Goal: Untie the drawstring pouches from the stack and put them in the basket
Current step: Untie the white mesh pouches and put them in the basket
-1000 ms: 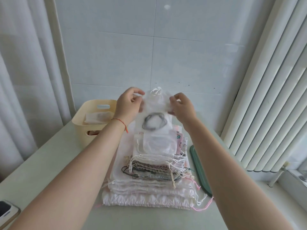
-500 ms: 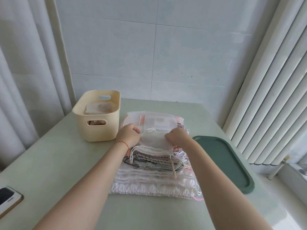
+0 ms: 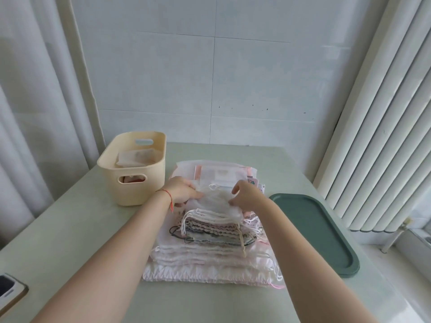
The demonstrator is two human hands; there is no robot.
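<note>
Head view is looking down on the stack (image 3: pixel 210 248) of drawstring pouches, which is lying on the bench (image 3: pixel 70 229) and serving as the landmark for everything else. Both hands are working on top of the stack, at its far half: the left hand (image 3: pixel 183 191) is pinching the left edge of the sheer white pouch (image 3: pixel 217 201) that is lying uppermost, and the right hand (image 3: pixel 245 197) is pinching its right edge, fingers curled onto the fabric, so each grip is closing on that pouch. Holding it by two opposite sides is probably a way of keeping the thin cloth spread, so that the small white cord knot (image 3: pixel 214 187) at its far end is staying exposed and reachable. That knot is looking tied, so I judge the untying of this pouch as not yet done. The cream basket (image 3: pixel 133 180) is standing just to the left of the stack, near its far corner, within a short reach of the left hand, and it is already holding at least one pale pouch. A green tray (image 3: pixel 326 241) is lying just right of the stack, and a phone (image 3: pixel 10 292) is sitting well to the left of the stack at the near edge of the bench.
</note>
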